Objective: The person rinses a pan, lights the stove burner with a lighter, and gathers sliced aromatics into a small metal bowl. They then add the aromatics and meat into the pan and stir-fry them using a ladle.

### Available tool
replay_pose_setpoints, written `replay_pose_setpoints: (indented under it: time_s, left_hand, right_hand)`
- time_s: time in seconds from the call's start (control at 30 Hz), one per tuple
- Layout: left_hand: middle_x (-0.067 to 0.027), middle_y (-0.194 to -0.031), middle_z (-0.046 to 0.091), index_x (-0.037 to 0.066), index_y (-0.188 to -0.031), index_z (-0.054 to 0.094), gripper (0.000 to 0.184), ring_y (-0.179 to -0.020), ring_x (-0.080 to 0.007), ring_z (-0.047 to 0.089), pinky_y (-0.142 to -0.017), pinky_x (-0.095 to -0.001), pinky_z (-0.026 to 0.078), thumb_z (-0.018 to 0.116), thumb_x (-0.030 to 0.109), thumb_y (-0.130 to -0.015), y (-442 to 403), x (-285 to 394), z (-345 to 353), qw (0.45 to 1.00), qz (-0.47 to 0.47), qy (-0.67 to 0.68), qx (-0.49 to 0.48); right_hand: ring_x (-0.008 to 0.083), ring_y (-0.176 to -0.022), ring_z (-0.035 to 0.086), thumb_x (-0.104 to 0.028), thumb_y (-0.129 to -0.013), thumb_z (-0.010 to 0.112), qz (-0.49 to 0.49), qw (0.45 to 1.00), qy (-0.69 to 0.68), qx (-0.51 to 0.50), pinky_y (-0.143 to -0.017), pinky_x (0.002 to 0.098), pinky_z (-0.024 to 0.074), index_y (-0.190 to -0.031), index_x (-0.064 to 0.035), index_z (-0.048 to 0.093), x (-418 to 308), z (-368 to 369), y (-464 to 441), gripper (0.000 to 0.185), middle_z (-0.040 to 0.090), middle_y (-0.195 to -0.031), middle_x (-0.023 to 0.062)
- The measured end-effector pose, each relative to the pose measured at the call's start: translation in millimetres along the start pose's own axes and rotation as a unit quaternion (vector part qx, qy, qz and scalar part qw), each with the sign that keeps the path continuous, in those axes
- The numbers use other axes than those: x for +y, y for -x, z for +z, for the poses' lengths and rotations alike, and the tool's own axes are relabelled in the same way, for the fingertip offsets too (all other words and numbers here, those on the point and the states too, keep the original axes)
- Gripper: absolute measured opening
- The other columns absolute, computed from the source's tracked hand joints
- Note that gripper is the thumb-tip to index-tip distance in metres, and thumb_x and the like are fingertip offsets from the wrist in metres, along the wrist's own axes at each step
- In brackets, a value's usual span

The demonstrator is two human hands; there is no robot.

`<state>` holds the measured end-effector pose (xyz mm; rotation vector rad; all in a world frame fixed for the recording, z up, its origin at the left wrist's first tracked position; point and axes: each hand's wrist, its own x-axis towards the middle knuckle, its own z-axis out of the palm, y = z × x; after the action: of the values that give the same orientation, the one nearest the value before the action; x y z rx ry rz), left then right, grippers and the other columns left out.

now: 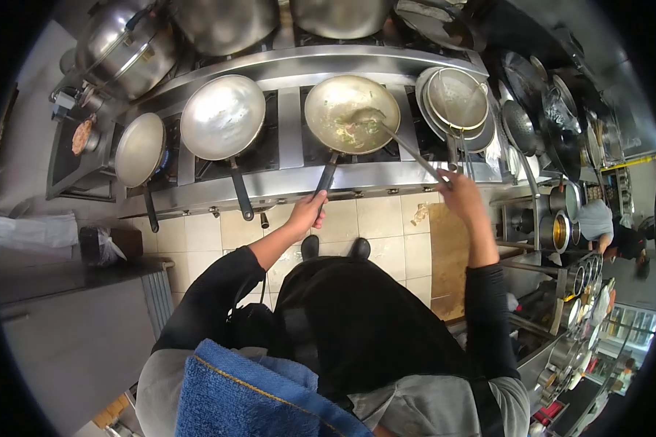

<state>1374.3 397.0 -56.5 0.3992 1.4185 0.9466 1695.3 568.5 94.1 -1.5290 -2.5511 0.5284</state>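
My left hand [309, 215] is wrapped around the dark handle of a frying pan [328, 98] on the stove. Bits of food with green flecks lie in a pale sauce inside that pan. With my right hand [461, 195] I grip the long handle of a ladle [418, 157]. Its bowl rests in the food, near the pan's right side, and is partly coated. To the left, a second frying pan [223, 116] sits on the range with its handle toward me, and a smaller pan [140, 151] stands beyond it over a blue flame.
Several large metal pots [226, 25] line the back. A strainer [457, 98] rests on stacked pans at right. A steel counter [73, 335] stands at left, and a cardboard sheet [448, 255] lies on the tiled floor. Another person [598, 218] is at far right.
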Motion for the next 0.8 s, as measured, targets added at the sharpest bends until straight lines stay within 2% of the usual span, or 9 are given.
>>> replay_pose_setpoints:
  time_s: [0.13,0.2,0.23,0.27,0.37,0.57,0.6,0.73,0.8]
  left_hand:
    - [-0.0015,-0.072,0.054,0.007,-0.105,0.058,0.041,-0.056,-0.0101,0.052,-0.051,-0.025,0.046,0.053,0.047,-0.097,1.9,-3.8,-2.3,1.0,0.015,-0.004,0.013]
    - [-0.0019,-0.073,0.055,0.006,-0.102,0.058,0.039,-0.058,-0.0102,0.053,-0.053,-0.0253,0.048,0.054,0.045,-0.096,5.1,-5.1,0.2,1.0,0.016,-0.002,0.023]
    - [-0.0024,-0.073,0.056,0.005,-0.1,0.058,0.038,-0.06,-0.0102,0.053,-0.054,-0.0256,0.05,0.056,0.043,-0.095,5.3,-3.6,0.3,0.999,0.018,-0.002,0.031]
    - [-0.0024,-0.073,0.056,0.005,-0.1,0.058,0.038,-0.06,-0.0102,0.053,-0.054,-0.0256,0.05,0.056,0.043,-0.095,6.5,-3.9,-0.5,0.999,0.018,-0.001,0.033]
    - [-0.003,-0.076,0.058,0.005,-0.105,0.058,0.04,-0.061,-0.0098,0.054,-0.055,-0.025,0.05,0.055,0.043,-0.096,6.4,-3.9,-1.8,0.999,0.014,0.001,0.03]
    - [-0.005,-0.08,0.061,0.005,-0.1,0.061,0.041,-0.062,-0.0105,0.056,-0.058,-0.0265,0.052,0.049,0.045,-0.099,4.8,-6.9,-3.7,0.998,0.023,0.014,0.048]
    - [-0.0052,-0.08,0.061,0.003,-0.108,0.06,0.045,-0.061,-0.0107,0.055,-0.058,-0.0261,0.051,0.052,0.046,-0.097,3.3,-8.6,-4.9,0.999,0.02,0.016,0.048]
    - [-0.005,-0.079,0.06,0.001,-0.115,0.061,0.051,-0.061,-0.0106,0.055,-0.056,-0.0257,0.05,0.055,0.048,-0.095,0.4,-12.6,-4.4,0.998,0.01,0.019,0.06]
    - [-0.0046,-0.077,0.06,0.001,-0.111,0.062,0.049,-0.06,-0.0103,0.055,-0.056,-0.0256,0.05,0.056,0.047,-0.095,2.4,-8.8,-3.2,0.998,0.01,0.012,0.063]
  right_hand:
    - [0.0409,-0.096,0.065,-0.019,-0.09,0.061,0.109,0.98,-0.16,0.036,-0.083,0.0426,0.051,-0.127,-0.0017,0.058,-16.5,69.3,-5.7,0.041,0.065,-0.099,0.0298]
    - [0.042,-0.096,0.065,-0.02,-0.091,0.06,0.087,0.982,-0.165,0.005,-0.082,0.0421,0.0502,-0.127,0.0005,0.057,-24.7,101.1,-1.8,0.042,0.064,-0.1,0.031]
    - [0.037,-0.085,0.066,-0.019,-0.093,0.058,0.022,0.983,-0.177,0.035,-0.077,0.0398,0.0504,-0.13,0.0008,0.055,-21.2,119.9,2.8,0.042,0.066,-0.095,0.0288]
    - [0.0285,-0.076,0.064,-0.02,-0.094,0.056,0.106,0.946,-0.292,-0.092,-0.073,0.037,0.0499,-0.131,0.0014,0.053,-41.0,99.6,8.8,0.043,0.065,-0.086,0.0235]
    - [0.0233,-0.069,0.059,-0.021,-0.095,0.057,0.113,0.937,-0.314,-0.107,-0.069,0.0352,0.0485,-0.134,0.0014,0.05,-57.7,89.4,28.3,0.046,0.062,-0.078,0.018]
    - [0.0379,-0.109,0.062,-0.021,-0.094,0.058,0.077,0.974,-0.203,-0.069,-0.089,0.0385,0.0496,-0.132,0.0011,0.052,-28.8,77.6,8.8,0.045,0.062,-0.113,0.0302]
    - [0.0379,-0.109,0.062,-0.021,-0.094,0.058,0.078,0.974,-0.203,-0.068,-0.089,0.0385,0.0496,-0.132,0.0011,0.052,-24.8,84.0,1.2,0.045,0.062,-0.113,0.0302]
    - [0.0229,-0.071,0.059,-0.025,-0.096,0.055,0.217,0.906,-0.34,-0.13,-0.075,0.0382,0.0515,-0.132,-0.0053,0.055,-51.1,81.2,-5.1,0.041,0.066,-0.085,0.0195]
    - [0.0293,-0.076,0.066,-0.025,-0.096,0.054,0.102,0.952,-0.261,-0.125,-0.077,0.0407,0.0528,-0.132,-0.008,0.056,-45.5,80.0,11.9,0.04,0.067,-0.091,0.0228]
